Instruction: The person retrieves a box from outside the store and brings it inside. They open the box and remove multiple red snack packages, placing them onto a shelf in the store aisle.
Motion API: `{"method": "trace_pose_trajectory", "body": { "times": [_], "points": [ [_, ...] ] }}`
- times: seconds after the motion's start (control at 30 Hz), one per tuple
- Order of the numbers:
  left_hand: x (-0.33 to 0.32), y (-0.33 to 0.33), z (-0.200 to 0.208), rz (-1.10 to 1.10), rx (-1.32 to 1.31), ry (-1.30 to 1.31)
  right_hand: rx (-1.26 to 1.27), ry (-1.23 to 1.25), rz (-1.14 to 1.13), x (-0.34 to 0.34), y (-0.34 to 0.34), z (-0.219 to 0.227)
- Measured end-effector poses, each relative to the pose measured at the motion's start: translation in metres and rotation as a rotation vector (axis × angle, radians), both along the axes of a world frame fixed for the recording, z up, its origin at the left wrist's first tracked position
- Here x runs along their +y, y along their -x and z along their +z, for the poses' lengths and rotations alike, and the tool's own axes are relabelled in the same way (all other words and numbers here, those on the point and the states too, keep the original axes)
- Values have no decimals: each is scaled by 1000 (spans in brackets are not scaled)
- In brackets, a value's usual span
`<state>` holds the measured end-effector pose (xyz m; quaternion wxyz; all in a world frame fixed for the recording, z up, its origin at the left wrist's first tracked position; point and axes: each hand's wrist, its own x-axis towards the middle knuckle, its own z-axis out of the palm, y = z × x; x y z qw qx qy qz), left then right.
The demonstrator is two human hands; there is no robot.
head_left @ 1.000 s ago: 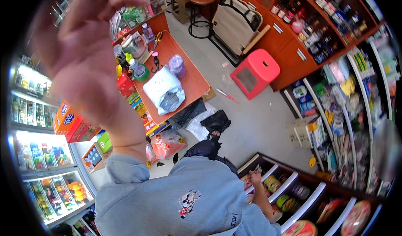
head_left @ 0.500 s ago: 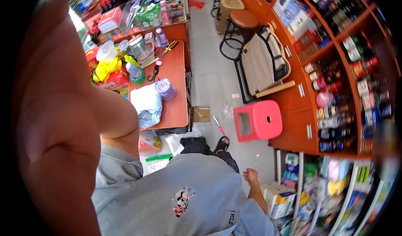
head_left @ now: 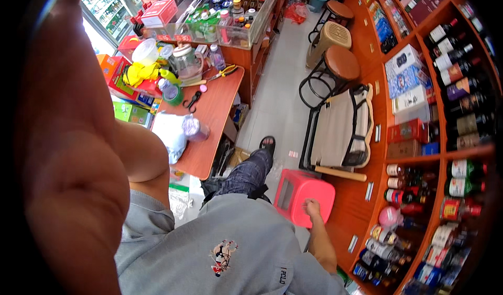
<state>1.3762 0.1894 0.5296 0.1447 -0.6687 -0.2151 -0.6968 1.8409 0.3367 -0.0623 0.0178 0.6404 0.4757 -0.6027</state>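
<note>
stool [head_left: 299, 189] seat-up, long axis vertical

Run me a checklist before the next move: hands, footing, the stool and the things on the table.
1. Left hand empty: cannot tell; it looms close to the lens with its fingers out of view.
2. Right hand empty: ok as far as it shows; no object is visible in it.
3. Right hand apart from the pink stool: cannot tell; it overlaps the seat in this view.
4. Both feet in sight: not ok; only one sandalled foot shows.
5. Purple roll on the table: ok; it is beside the pale bag.
</note>
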Motion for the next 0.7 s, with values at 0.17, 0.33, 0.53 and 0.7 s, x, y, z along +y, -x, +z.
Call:
{"method": "trace_pose_trajectory", "body": {
  "times": [0.17,0.33,0.53,0.7],
  "points": [
    [111,54,-43,109,-90,98,99,-13,145,114,102,-20],
    [252,148,-78,322,-205,483,-46,91,270,242,190,4],
    [358,198,-208,450,-59,992,207,-240,470,421,341,4],
    [368,193,-275,438,-336,1287,277,-139,728,508,544,84]
  ]
}}
